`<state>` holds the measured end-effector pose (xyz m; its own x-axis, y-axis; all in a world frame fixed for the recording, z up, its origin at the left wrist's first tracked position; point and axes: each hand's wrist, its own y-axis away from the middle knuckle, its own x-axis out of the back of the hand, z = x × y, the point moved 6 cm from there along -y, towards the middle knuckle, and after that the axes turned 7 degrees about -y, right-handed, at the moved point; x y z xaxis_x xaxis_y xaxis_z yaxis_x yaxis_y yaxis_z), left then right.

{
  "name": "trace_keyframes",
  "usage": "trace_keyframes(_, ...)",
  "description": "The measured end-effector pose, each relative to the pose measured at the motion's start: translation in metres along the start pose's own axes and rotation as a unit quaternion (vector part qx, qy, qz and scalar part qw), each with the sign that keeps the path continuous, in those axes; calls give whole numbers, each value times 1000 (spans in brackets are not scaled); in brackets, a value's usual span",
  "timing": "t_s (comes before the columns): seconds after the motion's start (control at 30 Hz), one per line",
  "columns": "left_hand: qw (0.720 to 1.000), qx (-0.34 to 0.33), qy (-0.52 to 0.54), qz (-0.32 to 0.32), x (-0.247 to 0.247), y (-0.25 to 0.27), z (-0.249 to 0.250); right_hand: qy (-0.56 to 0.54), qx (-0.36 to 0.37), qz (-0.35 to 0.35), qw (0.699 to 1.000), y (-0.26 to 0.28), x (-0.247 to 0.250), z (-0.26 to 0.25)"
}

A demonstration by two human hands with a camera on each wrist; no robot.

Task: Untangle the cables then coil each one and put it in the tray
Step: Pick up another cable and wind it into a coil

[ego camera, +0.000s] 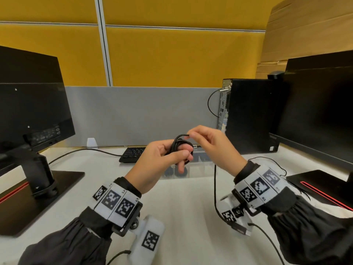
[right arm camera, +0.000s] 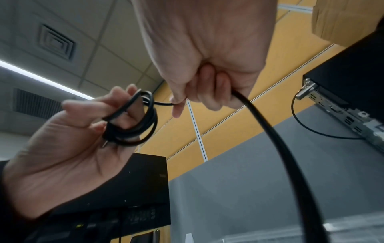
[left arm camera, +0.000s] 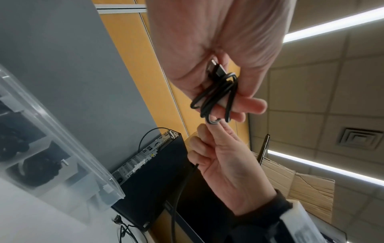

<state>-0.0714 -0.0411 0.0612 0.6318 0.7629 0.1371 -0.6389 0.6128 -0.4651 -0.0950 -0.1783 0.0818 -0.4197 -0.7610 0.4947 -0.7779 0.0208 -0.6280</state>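
The black cable [ego camera: 179, 145] is held in the air above the desk [ego camera: 181, 207], between the two hands and in front of the tray [ego camera: 200, 169]. Most of it is wound in several loops round the fingers [right arm camera: 116, 105] of the left hand [ego camera: 162, 159], which curl through the coil while the thumb presses the loops from the side; one plug [left arm camera: 218, 69] lies tucked against that palm. From the coil a short stretch runs to the right hand [ego camera: 212, 148], whose thumb and forefinger pinch it just beside the loops; the other fingers are curled, and the rest of the cable passes through them and hangs down past the right wrist toward the desk. The tray is clear plastic with compartments, and the left wrist view shows dark coiled things already lying in at least two of them, though what they are is too blurred to tell. Behind the tray lies a keyboard [ego camera: 132, 153]. A monitor [ego camera: 32, 104] stands at the left, another monitor [ego camera: 321, 104] at the right, with a computer case [ego camera: 250, 113] beside it against the grey partition [ego camera: 141, 115].
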Motion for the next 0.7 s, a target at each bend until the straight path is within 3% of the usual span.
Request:
trace_keyframes(0.13,999,11,29,14,4,-1,-4,-26,-9,-20,999,5,-4,-3)
trace_keyframes(0.23,999,24,26,-8,6,-3,-8,-155,-94,-71,981,12,-17,-5)
trace_keyframes(0.3,999,35,33,-25,6,-3,-10,-178,-110,-97,973,16,-23,-7)
trace_keyframes(0.47,988,98,121,15,10,0,-17,-247,-134,-92,955,17,-23,0)
trace_keyframes(0.7,983,127,77,-103,-10,13,-9,-223,-14,-7,975,9,-4,-26)
